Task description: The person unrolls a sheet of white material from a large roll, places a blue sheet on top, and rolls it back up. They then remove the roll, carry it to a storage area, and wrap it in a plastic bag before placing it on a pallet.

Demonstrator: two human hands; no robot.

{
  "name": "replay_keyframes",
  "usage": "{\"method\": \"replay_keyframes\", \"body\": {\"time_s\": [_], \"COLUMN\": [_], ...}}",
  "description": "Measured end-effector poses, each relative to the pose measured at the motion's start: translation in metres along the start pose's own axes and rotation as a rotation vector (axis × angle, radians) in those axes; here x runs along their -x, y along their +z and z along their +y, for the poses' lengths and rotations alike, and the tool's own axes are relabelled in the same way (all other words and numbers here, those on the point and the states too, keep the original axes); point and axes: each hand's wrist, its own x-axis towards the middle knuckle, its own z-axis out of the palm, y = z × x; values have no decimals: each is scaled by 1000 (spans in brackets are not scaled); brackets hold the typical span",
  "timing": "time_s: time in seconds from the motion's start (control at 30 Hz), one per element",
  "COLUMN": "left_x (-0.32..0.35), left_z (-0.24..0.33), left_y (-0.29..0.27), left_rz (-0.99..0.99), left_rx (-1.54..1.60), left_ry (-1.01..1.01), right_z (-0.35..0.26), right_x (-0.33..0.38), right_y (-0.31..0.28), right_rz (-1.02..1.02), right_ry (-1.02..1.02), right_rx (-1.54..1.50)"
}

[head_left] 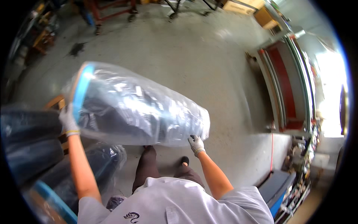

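A large, long bundle [126, 104] in clear, shiny plastic wrap lies crosswise in front of my body, raised off the floor. Dark material shows through the film, and a light blue band edges its wider left end. My left hand [68, 120], in a pale knit glove, grips that blue-edged end; its fingers are partly hidden. At the narrower right end, my right hand [196, 145], gloved likewise, has its fingers closed on the lower edge of the wrap.
More dark wrapped bundles [30, 128] lie at the left, one with a blue-edged end [56, 201] by my left arm. A wheeled red frame [112, 11] stands far off. Panels [287, 86] lean at the right, above a dark box [276, 186] and a cluttered shelf [298, 190].
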Motion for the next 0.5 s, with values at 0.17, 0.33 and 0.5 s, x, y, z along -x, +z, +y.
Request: {"method": "replay_keyframes", "body": {"time_s": [0.17,0.33,0.5], "left_x": [-110,-129,18], "left_z": [-117,-171,-225], "left_y": [-25,-42,63], "left_rz": [20,323,-28], "left_rx": [-76,-870,-897], "left_ry": [-37,50,341], "right_z": [82,164,196], "right_x": [22,7,-73], "right_y": [-1,-20,10], "right_rz": [-80,-179,-56], "right_ry": [564,650,449], "right_rx": [86,37,98]}}
